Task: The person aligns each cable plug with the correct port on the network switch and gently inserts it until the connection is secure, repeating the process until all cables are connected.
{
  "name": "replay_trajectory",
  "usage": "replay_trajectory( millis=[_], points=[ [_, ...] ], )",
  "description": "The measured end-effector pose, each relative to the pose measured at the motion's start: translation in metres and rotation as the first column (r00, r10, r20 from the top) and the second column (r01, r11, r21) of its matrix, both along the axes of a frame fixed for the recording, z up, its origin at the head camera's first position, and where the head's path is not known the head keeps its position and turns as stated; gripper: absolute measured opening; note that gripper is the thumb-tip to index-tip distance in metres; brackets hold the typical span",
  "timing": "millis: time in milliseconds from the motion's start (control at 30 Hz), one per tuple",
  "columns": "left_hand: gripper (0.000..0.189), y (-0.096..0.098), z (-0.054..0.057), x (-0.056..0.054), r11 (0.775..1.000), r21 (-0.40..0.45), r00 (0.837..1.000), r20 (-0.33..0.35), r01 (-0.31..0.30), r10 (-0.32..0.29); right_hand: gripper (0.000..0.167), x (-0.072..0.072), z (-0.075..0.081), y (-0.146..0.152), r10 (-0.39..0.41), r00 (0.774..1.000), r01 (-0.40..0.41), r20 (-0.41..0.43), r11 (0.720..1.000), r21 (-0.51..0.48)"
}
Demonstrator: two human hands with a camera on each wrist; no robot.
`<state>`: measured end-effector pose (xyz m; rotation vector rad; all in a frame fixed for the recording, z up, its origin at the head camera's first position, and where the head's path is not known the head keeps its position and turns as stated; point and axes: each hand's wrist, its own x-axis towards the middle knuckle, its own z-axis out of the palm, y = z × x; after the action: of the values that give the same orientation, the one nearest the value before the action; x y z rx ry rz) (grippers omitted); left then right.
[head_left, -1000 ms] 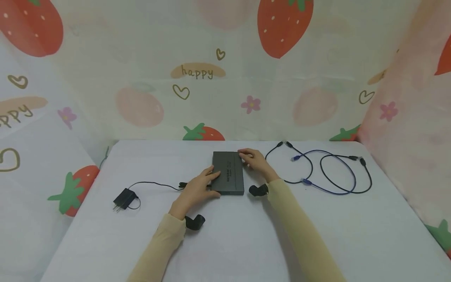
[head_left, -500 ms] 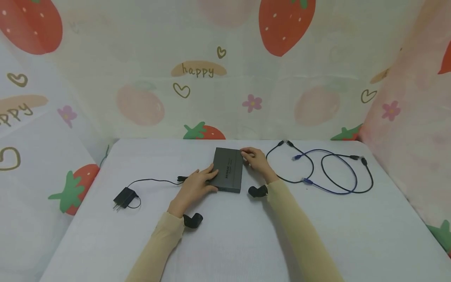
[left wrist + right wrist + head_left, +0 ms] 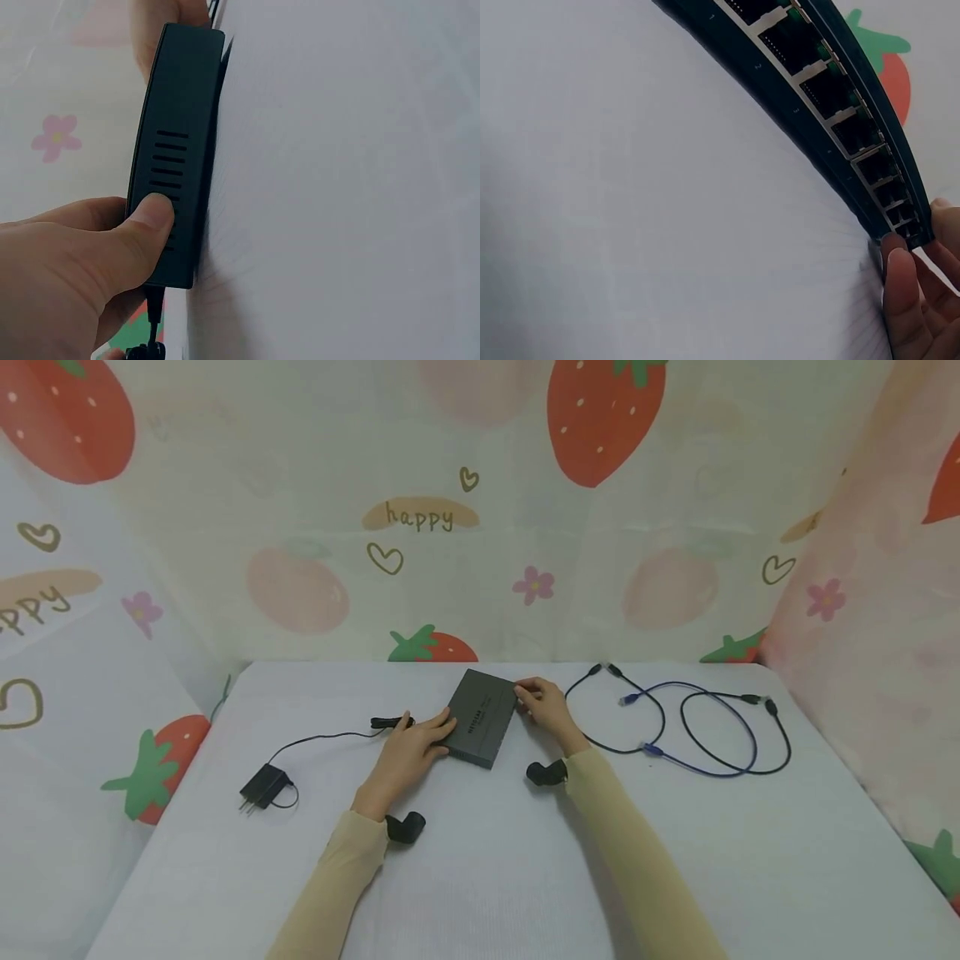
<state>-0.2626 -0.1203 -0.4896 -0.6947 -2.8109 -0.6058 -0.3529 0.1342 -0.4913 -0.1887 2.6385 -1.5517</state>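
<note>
A dark grey network switch (image 3: 482, 720) lies turned at a slant on the white table in the head view. My left hand (image 3: 408, 756) grips its left near corner; in the left wrist view the thumb (image 3: 154, 214) presses the slotted side and the fingers go behind. At the far right corner, my right hand (image 3: 547, 706) pinches the switch between thumb and fingers. A row of Ethernet ports (image 3: 862, 135) shows along one side in the right wrist view, with nothing plugged into the visible ones. A black power cord (image 3: 154, 304) enters the switch beside my left hand.
The cord runs left to a black power adapter (image 3: 264, 785) with its prongs toward the near left. A bundled stretch of cord (image 3: 386, 722) lies by my left fingers. Right of my right hand lie black network cables (image 3: 663, 714) and a blue network cable (image 3: 752, 727), looped and partly overlapping.
The switch has turned clockwise on the table, its near end swinging left. My left hand has shifted slightly left with it, uncovering more bundled cord. My right hand stays at the far right corner.
</note>
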Motion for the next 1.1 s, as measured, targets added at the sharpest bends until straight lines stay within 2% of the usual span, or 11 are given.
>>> replay_trajectory(
  millis=[200, 467, 567, 767, 967, 1100],
  points=[
    [0.048, -0.001, -0.002, -0.003, 1.000, -0.003, 1.000, -0.024, -0.019, 0.019, 0.033, 0.000, -0.001, -0.001, -0.015, 1.000, 0.014, -0.012, 1.000, -0.025],
    [0.040, -0.010, -0.002, -0.006, 0.988, 0.075, 0.991, -0.010, -0.136, 0.137, 0.032, -0.005, -0.003, -0.004, -0.050, 0.998, 0.049, -0.025, 0.998, -0.048],
    [0.040, -0.011, -0.001, -0.009, 0.986, 0.095, 0.991, 0.012, -0.135, 0.134, 0.032, -0.005, -0.002, -0.004, -0.062, 0.998, 0.061, -0.022, 0.998, -0.027],
    [0.042, -0.010, 0.000, -0.014, 0.978, 0.133, 0.987, -0.005, -0.158, 0.160, 0.033, -0.005, 0.000, -0.004, -0.075, 0.997, 0.075, -0.021, 0.997, 0.013],
    [0.042, -0.010, 0.001, -0.018, 0.969, 0.153, 0.981, 0.051, -0.193, 0.187, 0.034, -0.005, -0.003, -0.006, -0.085, 0.996, 0.086, -0.014, 0.996, 0.032],
    [0.043, -0.008, -0.001, -0.023, 0.963, 0.167, 0.977, 0.054, -0.213, 0.207, 0.033, -0.005, -0.004, -0.007, -0.096, 0.995, 0.097, -0.040, 0.995, 0.017]
  ],
)
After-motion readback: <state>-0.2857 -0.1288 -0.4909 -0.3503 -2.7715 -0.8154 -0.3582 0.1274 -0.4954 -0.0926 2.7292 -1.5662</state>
